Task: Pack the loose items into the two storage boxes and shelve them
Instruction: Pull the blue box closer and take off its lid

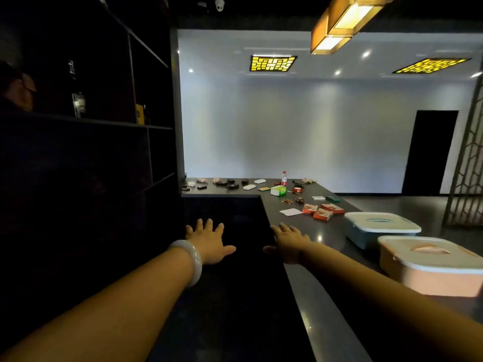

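Note:
Two lidded storage boxes stand on the dark counter at the right: a blue-grey box and, nearer me, a pink box. Both lids are on. Loose items lie further along the counter: red packets, a white card, a green tissue pack, a cola bottle, a tape roll, and several small dark and pale items at the far end. My left hand and my right hand are stretched forward with fingers spread, holding nothing, left of the boxes.
A tall dark shelving unit fills the left side, with a few dim objects on its upper shelves. The counter is L-shaped around a dark recess. A black doorway and a lattice screen stand at the far right.

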The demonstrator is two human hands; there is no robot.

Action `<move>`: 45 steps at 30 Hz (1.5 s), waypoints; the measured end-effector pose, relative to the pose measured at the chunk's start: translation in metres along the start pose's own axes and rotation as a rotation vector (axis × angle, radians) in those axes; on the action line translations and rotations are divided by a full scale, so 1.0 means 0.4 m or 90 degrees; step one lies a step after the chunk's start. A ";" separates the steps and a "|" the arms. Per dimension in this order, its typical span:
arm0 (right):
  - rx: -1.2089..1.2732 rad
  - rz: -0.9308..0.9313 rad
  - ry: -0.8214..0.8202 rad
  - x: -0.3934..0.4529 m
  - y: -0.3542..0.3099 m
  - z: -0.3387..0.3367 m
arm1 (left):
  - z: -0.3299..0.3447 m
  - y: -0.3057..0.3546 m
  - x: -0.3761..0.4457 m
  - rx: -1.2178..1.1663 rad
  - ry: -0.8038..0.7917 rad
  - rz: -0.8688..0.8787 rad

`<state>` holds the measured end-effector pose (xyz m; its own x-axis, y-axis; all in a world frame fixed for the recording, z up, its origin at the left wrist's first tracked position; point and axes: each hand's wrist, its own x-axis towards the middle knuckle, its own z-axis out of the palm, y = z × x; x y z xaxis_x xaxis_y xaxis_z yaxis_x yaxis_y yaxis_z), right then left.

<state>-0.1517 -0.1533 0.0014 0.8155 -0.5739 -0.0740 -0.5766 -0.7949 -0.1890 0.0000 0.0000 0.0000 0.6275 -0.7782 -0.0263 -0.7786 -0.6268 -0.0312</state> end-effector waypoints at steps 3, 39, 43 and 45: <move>0.003 0.012 -0.007 0.031 0.011 0.026 | 0.020 0.000 0.019 0.003 -0.014 0.003; 0.070 0.194 -0.102 1.047 0.082 0.273 | 0.271 -0.218 1.107 0.024 -0.142 0.276; 0.072 0.231 -0.124 1.201 0.221 0.242 | 0.261 -0.140 1.309 0.025 -0.143 0.314; 0.068 0.251 -0.135 1.278 0.289 0.229 | 0.254 -0.092 1.409 0.027 -0.142 0.338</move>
<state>0.2030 -0.5205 -0.1479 0.5341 -0.7663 -0.3571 -0.8452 -0.4933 -0.2055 0.3833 -0.4114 -0.1154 0.1415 -0.9553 -0.2597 -0.9891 -0.1474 0.0034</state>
